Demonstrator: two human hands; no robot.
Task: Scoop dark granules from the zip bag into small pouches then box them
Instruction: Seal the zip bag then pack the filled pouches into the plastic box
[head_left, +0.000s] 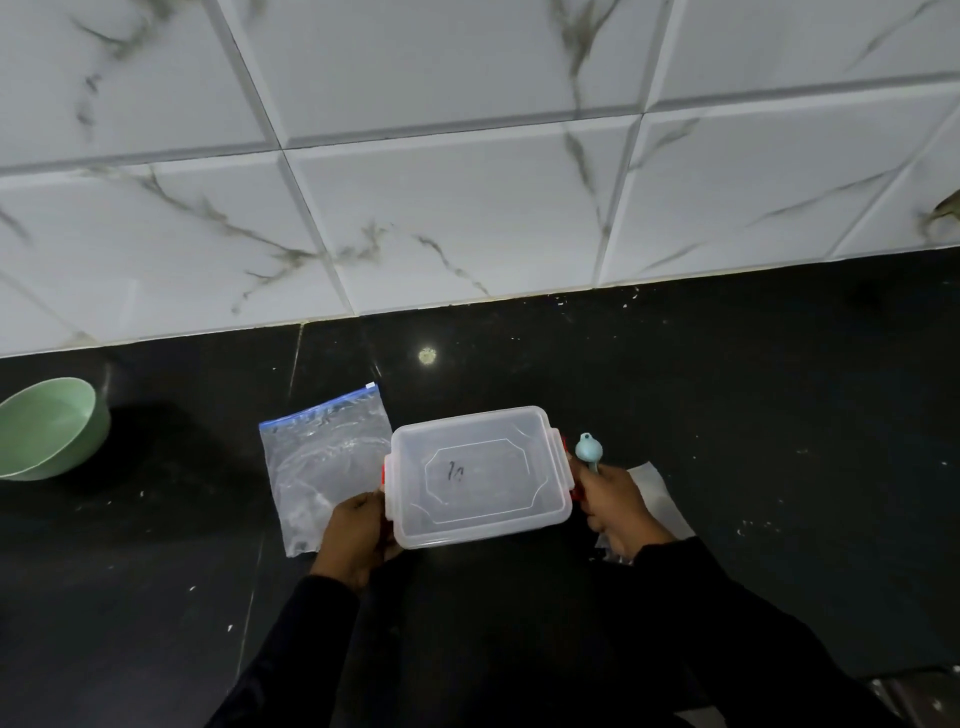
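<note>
A clear plastic box (478, 475) with a lid and red side clips stands on the black counter, in the middle of the head view. My left hand (356, 535) grips its left end at the red clip. My right hand (615, 506) grips its right end at the other clip. A clear zip bag (322, 457) with a blue seal lies flat just left of the box, partly under my left hand. A small light-blue scoop (589, 449) lies right of the box, above my right hand. Small clear pouches (660, 499) lie under and beyond my right hand.
A pale green bowl (49, 428) sits at the far left of the counter. The white marble-tiled wall (467, 182) rises behind the black counter (753, 405). White specks are scattered over the counter. A counter edge shows at the bottom right.
</note>
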